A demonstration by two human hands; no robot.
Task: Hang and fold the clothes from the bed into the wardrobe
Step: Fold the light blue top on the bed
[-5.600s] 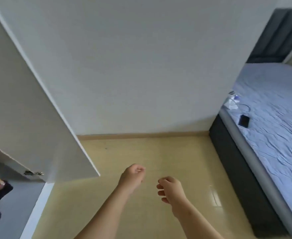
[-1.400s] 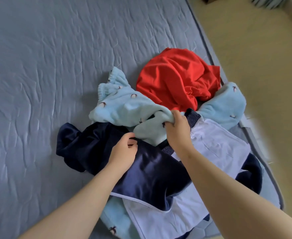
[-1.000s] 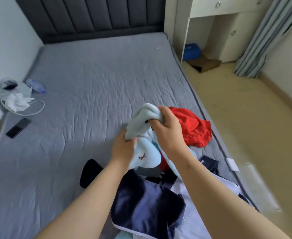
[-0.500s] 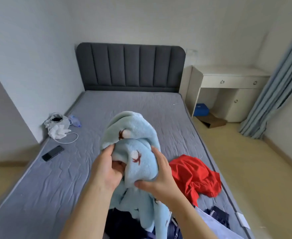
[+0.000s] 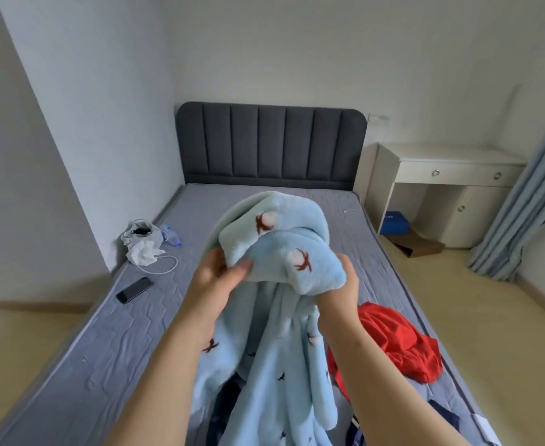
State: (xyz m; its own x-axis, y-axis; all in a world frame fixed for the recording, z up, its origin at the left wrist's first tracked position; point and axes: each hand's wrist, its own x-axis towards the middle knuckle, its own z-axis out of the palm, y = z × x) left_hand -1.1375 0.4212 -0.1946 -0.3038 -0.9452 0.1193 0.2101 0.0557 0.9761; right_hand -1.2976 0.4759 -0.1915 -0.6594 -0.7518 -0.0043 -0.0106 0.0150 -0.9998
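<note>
while both hands are raised over the grey mattress (image 5: 104,349), they hold a light blue fleece garment (image 5: 284,252) printed with small dark red and white motifs. the left hand (image 5: 213,284) pinches the garment's bunched upper edge between thumb and fingers. the right hand (image 5: 338,294) is curled around a fold just beside it, with the fabric draped over its knuckles. the two hands sit close together, and both are clamped on the fleece. the rest of the garment hangs down between the forearms towards the foot of the bed.

on the mattress to the right lies a crumpled red garment (image 5: 393,336), and dark navy clothing (image 5: 445,416) shows at the bottom edge, partly hidden by the fleece. further up on the left side of the mattress a black phone (image 5: 134,290) lies flat. beyond it are a white bag with tissue (image 5: 142,243) and a white cable (image 5: 165,268). a dark grey padded headboard (image 5: 271,143) stands against the far wall. a white desk (image 5: 451,175) stands to its right, beside a blue-grey curtain (image 5: 522,201).
</note>
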